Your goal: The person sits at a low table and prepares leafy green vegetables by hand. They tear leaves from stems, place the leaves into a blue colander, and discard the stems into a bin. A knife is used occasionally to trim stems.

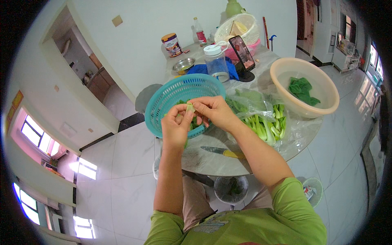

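Note:
My left hand (175, 127) and my right hand (218, 111) meet over the near side of a teal plastic colander basket (152, 105). Between the fingertips of both is a small pale-green piece of vegetable stem (190, 107). Green leaves (194, 123) lie in the basket, partly covered by my hands. A knife with a yellow handle (233, 154) rests on the table below my right wrist, its blade pointing left. To the right, a bunch of leafy greens with pale stalks (260, 127) lies partly under a clear plastic bag (260, 107).
A peach-coloured basin (275, 82) holds a dark green cloth-like item (302, 88) at the table's right edge. Behind the basket stand a clear jug (216, 61), a propped phone (243, 52), a steel bowl (183, 65) and a tin (172, 46). A bin (318, 193) stands on the floor.

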The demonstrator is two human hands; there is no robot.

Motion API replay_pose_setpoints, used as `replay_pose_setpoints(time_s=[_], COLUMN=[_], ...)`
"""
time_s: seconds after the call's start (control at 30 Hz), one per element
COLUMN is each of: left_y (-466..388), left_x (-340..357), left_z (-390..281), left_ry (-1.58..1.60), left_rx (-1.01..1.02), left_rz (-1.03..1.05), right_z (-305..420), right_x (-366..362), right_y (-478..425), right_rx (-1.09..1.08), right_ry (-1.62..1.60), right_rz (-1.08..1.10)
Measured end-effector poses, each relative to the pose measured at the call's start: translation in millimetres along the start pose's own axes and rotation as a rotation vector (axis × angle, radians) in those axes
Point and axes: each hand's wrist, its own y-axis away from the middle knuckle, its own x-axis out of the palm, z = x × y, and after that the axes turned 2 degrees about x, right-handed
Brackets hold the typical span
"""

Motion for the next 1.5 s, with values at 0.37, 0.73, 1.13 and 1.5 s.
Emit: replay_pose_setpoints(time_s=[0.37,0.73,1.13,1.5], left_y=[11,8,16,17], left_x=[1,-4,-2,-3], left_z=[-5,6,12,7], left_ry=[-0.195,-0.273,-0.406,-0.440], left_rx=[0.035,0.145,0.236,0.254], left_rz=[-0.025,0.027,0.000,-0.014], right_z=[-23,-8,-6,1], right_x=[-18,-5,-10,-7], right_y=[-8,-2,-5,2], right_rx=[-0.284,-0.357,-0.173,-0.227], right_ry=[0.740,0.530,0.182,0.461], right_rz=[-0.428,-0.205,-0.396,-0.074])
